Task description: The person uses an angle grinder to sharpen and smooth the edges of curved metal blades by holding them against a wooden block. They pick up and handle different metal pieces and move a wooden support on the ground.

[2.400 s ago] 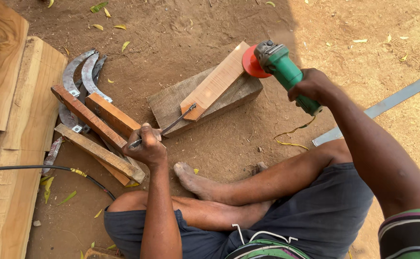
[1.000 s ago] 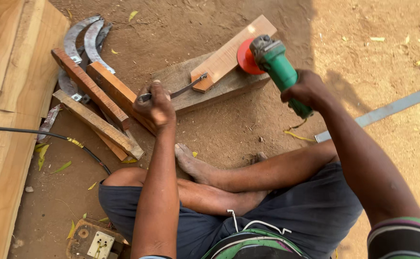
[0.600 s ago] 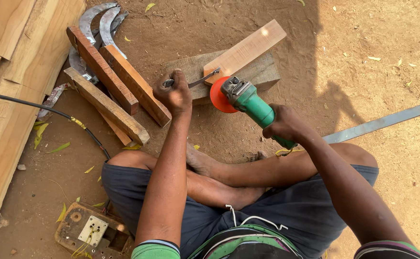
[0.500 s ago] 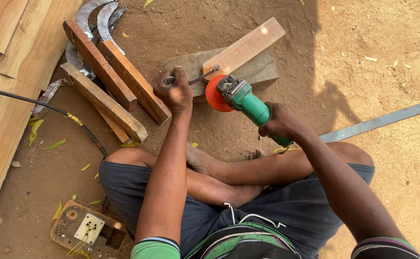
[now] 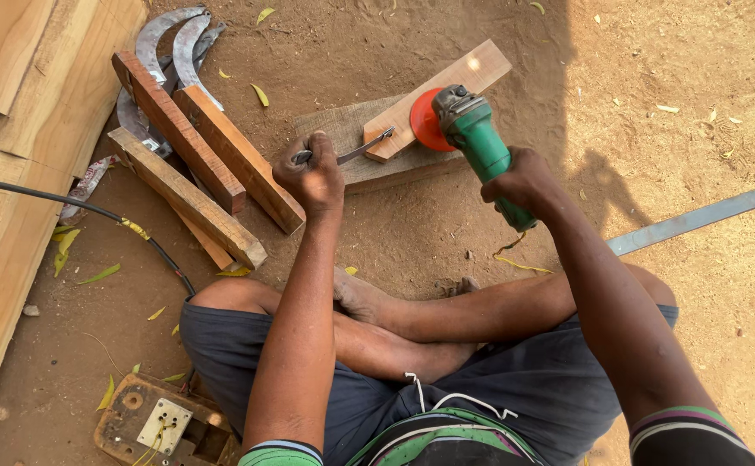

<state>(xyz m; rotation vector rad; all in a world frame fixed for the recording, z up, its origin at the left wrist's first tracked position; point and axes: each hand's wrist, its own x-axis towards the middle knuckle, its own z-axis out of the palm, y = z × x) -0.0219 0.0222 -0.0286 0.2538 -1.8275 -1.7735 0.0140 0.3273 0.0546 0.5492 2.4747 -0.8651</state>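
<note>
Two hands over bare dirt ground point(image 5: 671, 78), left hand point(image 5: 313, 177) clenched round thin metal piece point(image 5: 356, 152) on wooden block point(image 5: 352, 142), right hand point(image 5: 522, 181) gripping green angle grinder point(image 5: 472, 138), planks point(image 5: 15, 129) at left.

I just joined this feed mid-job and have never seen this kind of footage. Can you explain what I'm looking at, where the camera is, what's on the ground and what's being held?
There is no machine here: a person sits cross-legged on bare dirt, and the camera on their head looks down at their own arms. The left hand grips a thin metal piece whose tip rests on a light wooden plank. That plank lies on a flat grey block. The right hand holds a green angle grinder; its orange disc is at the plank's edge. To the left lie several wooden bars over curved metal blades, wide boards and a black cable. A metal strip lies right; an electrical socket box sits near the knee.
</note>
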